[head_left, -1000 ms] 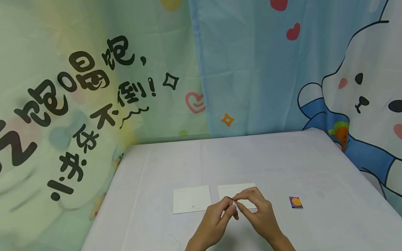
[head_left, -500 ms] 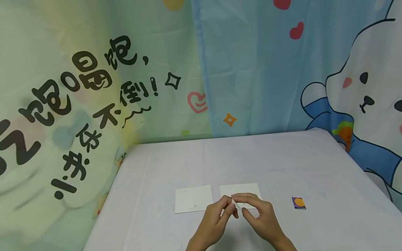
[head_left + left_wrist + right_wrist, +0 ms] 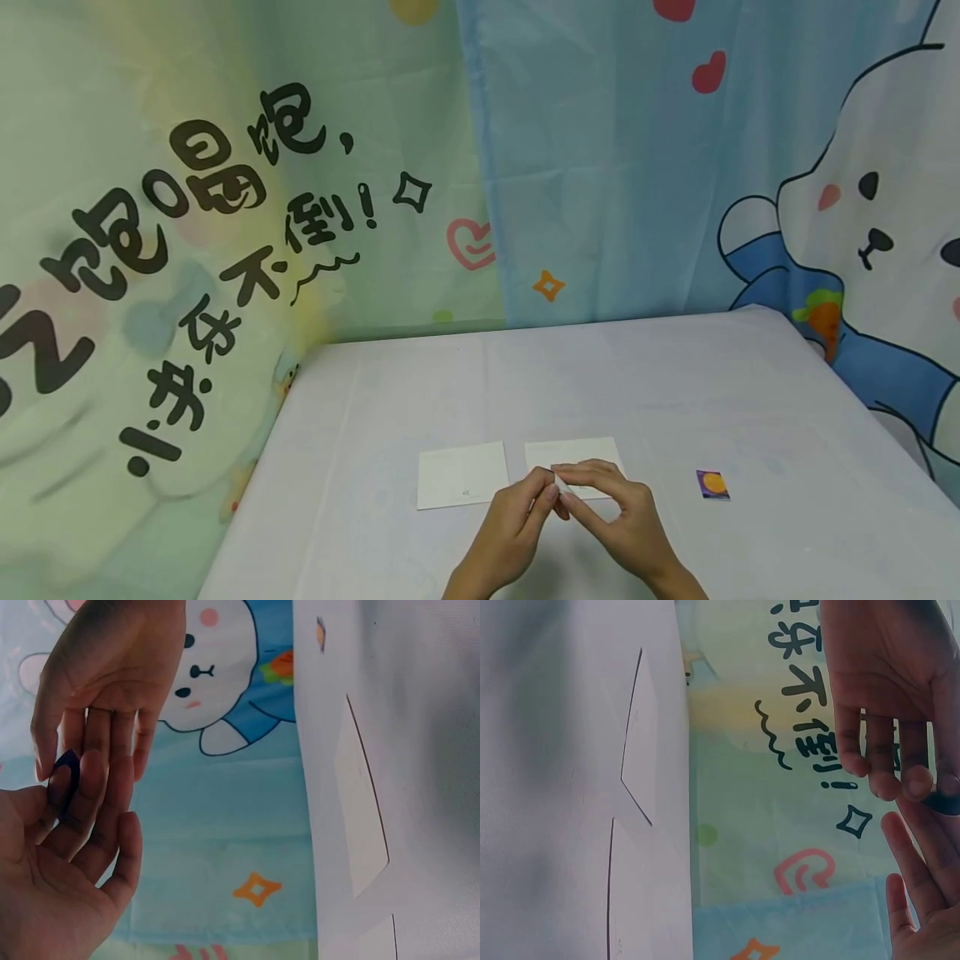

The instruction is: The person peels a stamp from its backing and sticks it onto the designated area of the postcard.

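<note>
A small thin piece, white on the side that shows in the head view (image 3: 562,483) and dark blue in the left wrist view (image 3: 71,784), is between both hands. My left hand (image 3: 513,529) pinches it between thumb and index finger. From the other side, my right hand (image 3: 618,512) holds its edge with index fingertip and thumb, which lies close to the left thumb. Fingers hide much of the piece. Away to the right, a small purple square with an orange circle (image 3: 713,484) lies flat on the table.
Two white rectangular cards lie beyond the hands: the left card (image 3: 461,475) shows fully, while the right card (image 3: 581,452) is partly covered by the right hand. A white cloth covers the table (image 3: 600,375). Printed curtains (image 3: 585,183) hang behind and beside it.
My right thumb parted from the piece half a second ago and has come back against it. The left hand keeps its pinch, and the cards and purple square lie as before.
</note>
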`<action>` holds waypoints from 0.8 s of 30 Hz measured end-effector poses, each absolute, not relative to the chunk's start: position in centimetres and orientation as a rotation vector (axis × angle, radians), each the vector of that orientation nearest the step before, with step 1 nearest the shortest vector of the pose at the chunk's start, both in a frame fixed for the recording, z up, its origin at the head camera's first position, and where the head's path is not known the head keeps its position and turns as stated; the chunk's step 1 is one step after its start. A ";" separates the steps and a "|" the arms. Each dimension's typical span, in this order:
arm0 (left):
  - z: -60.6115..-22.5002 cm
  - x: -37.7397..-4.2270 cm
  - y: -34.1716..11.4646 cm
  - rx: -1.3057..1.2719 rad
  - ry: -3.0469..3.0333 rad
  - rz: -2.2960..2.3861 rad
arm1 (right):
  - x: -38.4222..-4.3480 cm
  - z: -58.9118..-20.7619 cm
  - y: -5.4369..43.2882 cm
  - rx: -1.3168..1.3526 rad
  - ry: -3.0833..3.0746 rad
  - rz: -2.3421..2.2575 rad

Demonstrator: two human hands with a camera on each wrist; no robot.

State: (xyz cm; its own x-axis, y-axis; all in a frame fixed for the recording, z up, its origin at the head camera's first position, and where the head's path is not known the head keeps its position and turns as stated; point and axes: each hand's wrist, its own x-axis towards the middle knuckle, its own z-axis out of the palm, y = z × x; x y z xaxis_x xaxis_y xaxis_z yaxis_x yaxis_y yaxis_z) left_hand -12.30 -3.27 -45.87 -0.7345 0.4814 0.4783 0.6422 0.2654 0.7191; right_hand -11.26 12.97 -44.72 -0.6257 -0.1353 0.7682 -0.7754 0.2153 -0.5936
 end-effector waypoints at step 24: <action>-46.1 -12.5 -3.1 -1.047 -2.374 -1.326 | -11.5 -46.4 13.3 0.762 -2.028 1.500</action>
